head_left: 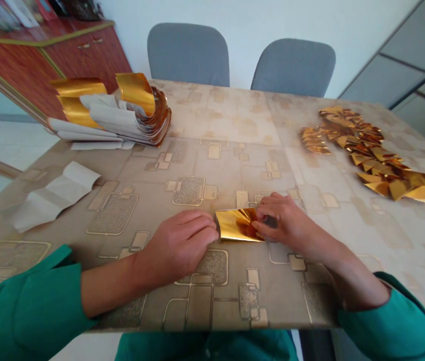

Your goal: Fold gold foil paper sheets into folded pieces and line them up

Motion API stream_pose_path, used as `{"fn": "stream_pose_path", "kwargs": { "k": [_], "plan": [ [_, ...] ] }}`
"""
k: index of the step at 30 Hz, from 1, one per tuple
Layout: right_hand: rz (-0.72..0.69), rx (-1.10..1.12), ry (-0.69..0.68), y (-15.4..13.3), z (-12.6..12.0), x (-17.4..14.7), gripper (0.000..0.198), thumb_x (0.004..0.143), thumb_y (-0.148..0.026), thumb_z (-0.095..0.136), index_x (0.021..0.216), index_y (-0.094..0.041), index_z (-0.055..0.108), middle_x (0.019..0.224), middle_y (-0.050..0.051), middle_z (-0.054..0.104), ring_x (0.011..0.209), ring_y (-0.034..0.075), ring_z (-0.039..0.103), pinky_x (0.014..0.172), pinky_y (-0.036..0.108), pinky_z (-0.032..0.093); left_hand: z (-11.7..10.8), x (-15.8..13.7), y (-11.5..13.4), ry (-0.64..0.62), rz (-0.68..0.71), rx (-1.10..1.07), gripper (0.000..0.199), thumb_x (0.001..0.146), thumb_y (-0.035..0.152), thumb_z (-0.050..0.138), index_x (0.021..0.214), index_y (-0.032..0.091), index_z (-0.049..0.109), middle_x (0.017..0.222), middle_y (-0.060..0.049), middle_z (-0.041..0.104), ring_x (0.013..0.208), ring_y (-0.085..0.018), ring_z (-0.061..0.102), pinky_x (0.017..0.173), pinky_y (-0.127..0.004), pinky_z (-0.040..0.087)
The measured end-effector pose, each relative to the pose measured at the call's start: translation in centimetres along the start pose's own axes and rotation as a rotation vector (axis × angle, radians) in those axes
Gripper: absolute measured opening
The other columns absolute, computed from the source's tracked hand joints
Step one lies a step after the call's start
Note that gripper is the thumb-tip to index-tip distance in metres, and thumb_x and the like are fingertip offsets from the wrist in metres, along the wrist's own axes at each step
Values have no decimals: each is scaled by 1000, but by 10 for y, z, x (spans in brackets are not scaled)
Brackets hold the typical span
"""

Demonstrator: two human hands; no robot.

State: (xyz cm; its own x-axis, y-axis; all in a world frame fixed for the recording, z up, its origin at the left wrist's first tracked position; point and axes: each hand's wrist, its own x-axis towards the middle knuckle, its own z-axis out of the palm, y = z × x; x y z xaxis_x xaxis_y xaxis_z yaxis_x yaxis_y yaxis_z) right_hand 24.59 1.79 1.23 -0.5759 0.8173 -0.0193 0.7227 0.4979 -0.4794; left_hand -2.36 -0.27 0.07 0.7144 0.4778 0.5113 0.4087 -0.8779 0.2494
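A small folded sheet of shiny gold foil paper [235,224] lies near the front of the table, between my two hands. My left hand [184,243] has its fingers curled together at the sheet's left edge; its fingertips are partly hidden, so what they pinch there is hard to see. At the other end, my right hand [282,223] pinches the right edge of the gold paper between thumb and fingers. Creases run out across the foil from that pinch.
A tall stack of gold and white paper sheets [115,118] stands at the back left. One creased pale sheet [56,195] lies before it. Folded gold paper pieces [378,155] are heaped at the right. Two grey chairs [188,52] stand beyond the patterned tablecloth [190,190].
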Motion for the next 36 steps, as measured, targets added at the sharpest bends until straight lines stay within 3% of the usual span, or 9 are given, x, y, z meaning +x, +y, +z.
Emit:
{"fn": "stream_pose_path", "kwargs": {
  "k": [2,4,6,8,11,16,27,36],
  "plan": [
    [30,-40,29,-2,3,0,24,90,-22,59,66,-19,58,69,0,59,71,14,47,74,30,32,-3,1,9,41,-9,36,26,96,9,42,91,16,67,90,-7,70,94,-18,64,92,-35,55],
    [39,-67,46,-3,5,0,19,88,-20,60,69,-19,60,69,0,59,71,14,47,73,30,32,-1,1,18,-16,34,130,26,98,18,47,117,14,64,118,-11,68,118,-24,59,109,-45,45],
    [39,-89,49,-4,6,0,18,88,-20,60,71,-19,61,70,0,60,71,14,47,73,30,32,5,-1,24,-152,60,183,46,101,37,48,138,11,52,143,-15,54,138,-30,43,119,-53,30],
    [49,-104,38,-5,5,-1,19,88,-21,60,70,-19,61,70,1,60,71,15,48,73,30,32,13,-5,26,-272,42,170,67,99,55,46,145,8,43,153,-17,44,145,-32,34,122,-53,23],
    [77,-86,32,-6,3,-1,16,88,-21,61,72,-19,64,73,2,63,77,17,51,74,31,33,21,-10,25,-353,3,111,80,95,65,46,147,6,39,155,-19,40,146,-31,34,122,-51,22],
    [155,-15,107,-8,6,0,28,94,-33,60,69,-20,61,67,0,61,71,16,50,71,30,32,21,-12,24,-372,6,84,79,95,64,49,148,6,39,155,-18,39,146,-32,33,122,-51,20],
    [192,-253,222,-10,19,5,27,90,-28,61,66,-20,56,62,0,55,66,16,49,66,30,31,21,-12,25,-385,-7,72,76,96,62,48,151,10,36,157,-18,36,147,-33,31,121,-54,21],
    [202,-319,229,-12,21,7,27,91,-28,59,65,-20,54,63,1,57,67,17,51,67,30,31,20,-13,26,-412,-12,76,72,97,62,46,149,13,39,158,-17,34,147,-34,30,119,-56,22]
  ]
}}
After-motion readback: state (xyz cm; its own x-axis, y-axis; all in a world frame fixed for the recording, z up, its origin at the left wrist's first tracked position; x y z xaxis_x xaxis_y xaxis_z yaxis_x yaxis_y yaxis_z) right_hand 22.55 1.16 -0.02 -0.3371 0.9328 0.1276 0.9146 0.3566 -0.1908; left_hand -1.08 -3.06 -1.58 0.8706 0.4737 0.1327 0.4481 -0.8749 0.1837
